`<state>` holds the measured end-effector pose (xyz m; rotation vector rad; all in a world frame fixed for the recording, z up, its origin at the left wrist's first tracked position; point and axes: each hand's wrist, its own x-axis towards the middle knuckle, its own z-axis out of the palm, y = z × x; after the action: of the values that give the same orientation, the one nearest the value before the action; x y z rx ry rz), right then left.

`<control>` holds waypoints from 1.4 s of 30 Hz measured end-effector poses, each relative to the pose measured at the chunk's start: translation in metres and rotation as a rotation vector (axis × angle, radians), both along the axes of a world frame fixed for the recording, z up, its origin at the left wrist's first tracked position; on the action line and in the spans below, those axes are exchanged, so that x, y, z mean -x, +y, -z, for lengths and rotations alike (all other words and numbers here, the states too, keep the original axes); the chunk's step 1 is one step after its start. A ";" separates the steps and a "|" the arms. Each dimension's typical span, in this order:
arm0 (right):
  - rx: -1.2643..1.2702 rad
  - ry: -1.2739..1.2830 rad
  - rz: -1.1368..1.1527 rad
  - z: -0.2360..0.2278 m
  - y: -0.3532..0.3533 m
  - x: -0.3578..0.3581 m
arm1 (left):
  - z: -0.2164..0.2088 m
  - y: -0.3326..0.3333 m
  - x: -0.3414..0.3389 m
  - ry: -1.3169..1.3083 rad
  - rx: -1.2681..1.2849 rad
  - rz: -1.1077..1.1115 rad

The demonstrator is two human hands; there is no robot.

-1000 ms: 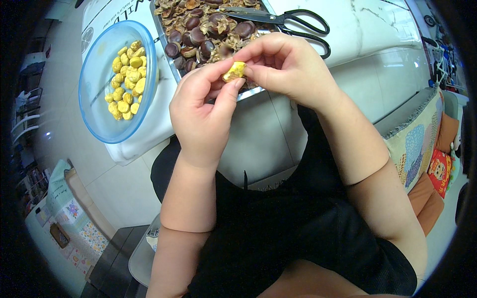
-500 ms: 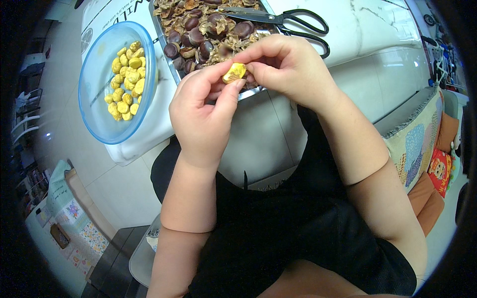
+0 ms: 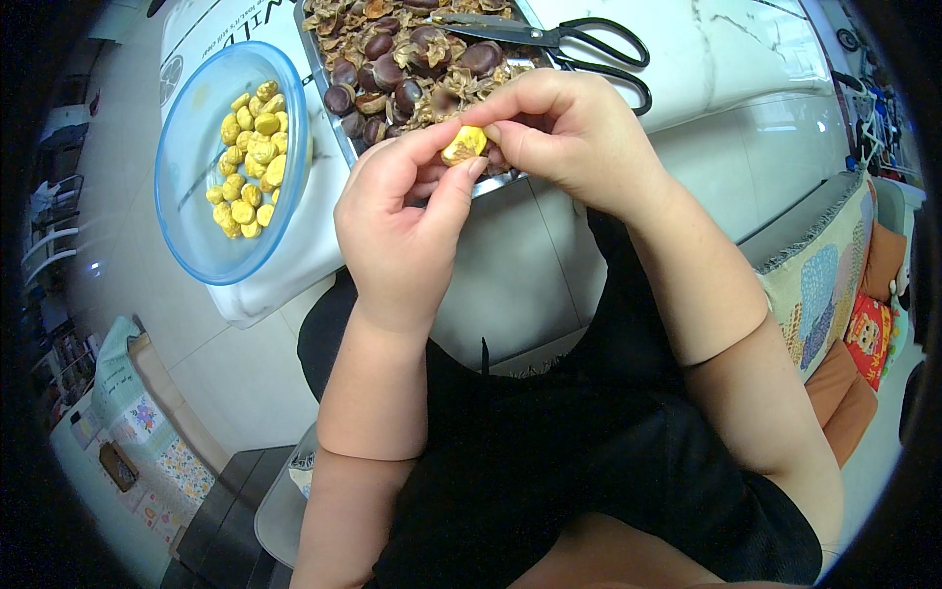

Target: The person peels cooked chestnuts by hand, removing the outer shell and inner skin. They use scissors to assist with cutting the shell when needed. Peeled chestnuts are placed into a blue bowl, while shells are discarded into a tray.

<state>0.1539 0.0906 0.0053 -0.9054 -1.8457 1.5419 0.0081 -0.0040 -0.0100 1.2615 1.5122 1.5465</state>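
One yellow kernel point(image 3: 465, 146), left hand point(image 3: 400, 211) and right hand point(image 3: 579, 137) both pinching it, and light pressure should keep it whole!

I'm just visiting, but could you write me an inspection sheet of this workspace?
Surface: white marble-patterned table cover.
Work items: a yellow kernel in the fingers; more yellow kernels in a clear, blue-tinted bowl; brown nuts in a metal tray.
Clutter: dry shell scraps in the tray; black-handled scissors, blades over the tray, handles beyond its edge.
Hands: left hand pinches the kernel; right hand has its thumb tip at the kernel's edge, grip unclear.
Cables: nothing seen around the table.
Surroundings: pale tiled floor; patterned throw and cushions at right.
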 end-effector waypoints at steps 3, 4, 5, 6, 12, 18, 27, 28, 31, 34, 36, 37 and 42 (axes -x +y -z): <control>-0.002 -0.046 -0.019 -0.001 0.001 -0.001 | 0.000 0.000 0.000 0.000 -0.009 -0.001; -0.012 -0.070 -0.031 -0.004 0.002 -0.002 | -0.001 0.000 0.000 0.004 -0.013 -0.001; -0.021 -0.094 -0.043 -0.005 0.002 -0.003 | -0.002 0.000 0.000 0.009 -0.016 0.000; 0.014 -0.054 -0.044 -0.004 0.002 -0.002 | -0.001 0.000 0.000 0.007 -0.017 0.001; 0.137 0.074 -0.024 -0.002 0.001 -0.002 | -0.003 -0.001 0.001 -0.045 0.015 -0.009; -0.050 -0.054 0.033 -0.001 -0.001 -0.002 | -0.001 -0.001 0.000 -0.008 0.012 -0.024; -0.260 -0.143 0.108 -0.002 -0.006 0.003 | 0.002 -0.002 -0.003 -0.018 0.003 -0.023; -0.258 -0.140 0.122 -0.002 -0.006 0.003 | 0.000 -0.002 -0.004 -0.035 0.011 -0.017; -0.150 -0.087 0.096 -0.003 -0.005 0.002 | -0.003 -0.001 -0.003 -0.186 0.023 0.011; -0.011 -0.015 0.070 0.001 -0.003 0.001 | -0.008 0.000 -0.002 -0.348 0.048 0.044; 0.046 0.015 0.061 0.002 -0.002 0.000 | -0.008 0.001 -0.001 -0.419 0.071 0.057; 0.058 0.022 0.056 0.002 -0.001 0.000 | -0.007 0.002 0.000 -0.442 0.083 0.060; 0.104 0.044 0.072 0.003 0.001 0.000 | -0.008 0.002 0.004 -0.524 0.133 0.090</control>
<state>0.1537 0.0921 0.0026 -0.9664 -1.6973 1.6124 0.0046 -0.0016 -0.0021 0.7566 1.1769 1.5353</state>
